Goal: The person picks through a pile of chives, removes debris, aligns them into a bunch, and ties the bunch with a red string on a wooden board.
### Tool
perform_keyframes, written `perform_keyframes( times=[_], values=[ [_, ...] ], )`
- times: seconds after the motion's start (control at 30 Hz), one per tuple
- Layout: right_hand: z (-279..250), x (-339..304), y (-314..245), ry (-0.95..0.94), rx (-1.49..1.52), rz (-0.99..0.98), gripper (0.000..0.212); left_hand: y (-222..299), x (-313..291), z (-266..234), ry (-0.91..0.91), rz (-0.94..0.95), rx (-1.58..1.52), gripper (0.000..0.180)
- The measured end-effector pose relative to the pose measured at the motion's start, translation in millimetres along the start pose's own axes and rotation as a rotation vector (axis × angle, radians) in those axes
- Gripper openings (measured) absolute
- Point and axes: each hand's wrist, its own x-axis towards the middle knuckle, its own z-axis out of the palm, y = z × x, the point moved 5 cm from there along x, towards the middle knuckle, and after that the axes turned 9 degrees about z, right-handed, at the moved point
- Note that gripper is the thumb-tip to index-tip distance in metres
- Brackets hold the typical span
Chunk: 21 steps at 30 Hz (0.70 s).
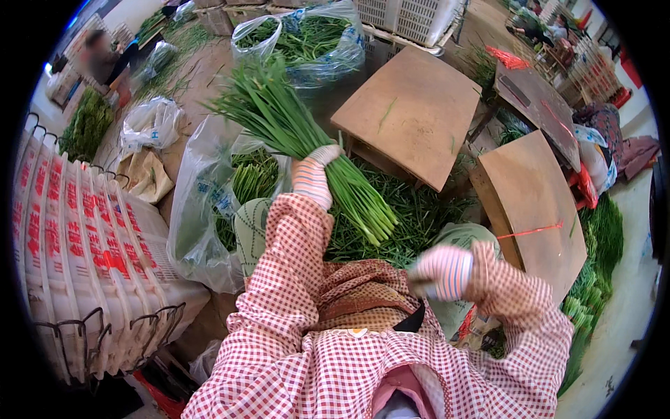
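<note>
My left hand (313, 177), in a striped glove, is wrapped round a bunch of long green garlic chives (273, 115). The leafy ends fan out to the upper left, and the pale cut ends point to the lower right. Off to the right of those ends, my right hand (445, 271), also gloved, is held in front of my lap, apart from the bunch. Motion smears its fingers, so I cannot make out whether they hold anything. Loose green leaves (419, 213) lie heaped below the bunch, between my knees.
A wooden board stool (408, 105) stands ahead, with another wooden board (534, 209) at the right. Clear plastic bags of greens stand at the left (199, 209) and far middle (303, 66). A white crate (98, 244) fills the left side. More chives (604, 244) lie far right.
</note>
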Motion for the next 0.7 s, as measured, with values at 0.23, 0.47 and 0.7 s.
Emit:
perform_keyframes(
  times=[0.23,0.47,0.7],
  values=[
    [-40,-12,-4,0.845,-0.024,-0.131,0.037,-7,5,8,0.013,-0.017,0.01,0.02],
    [-64,26,-18,0.781,-0.28,-0.007,0.023,-12,-10,26,0.062,-0.158,-0.007,0.021],
    [-7,-5,-3,0.017,-0.088,0.126,0.034,-22,35,-13,0.311,0.013,0.437,0.057]
  ],
)
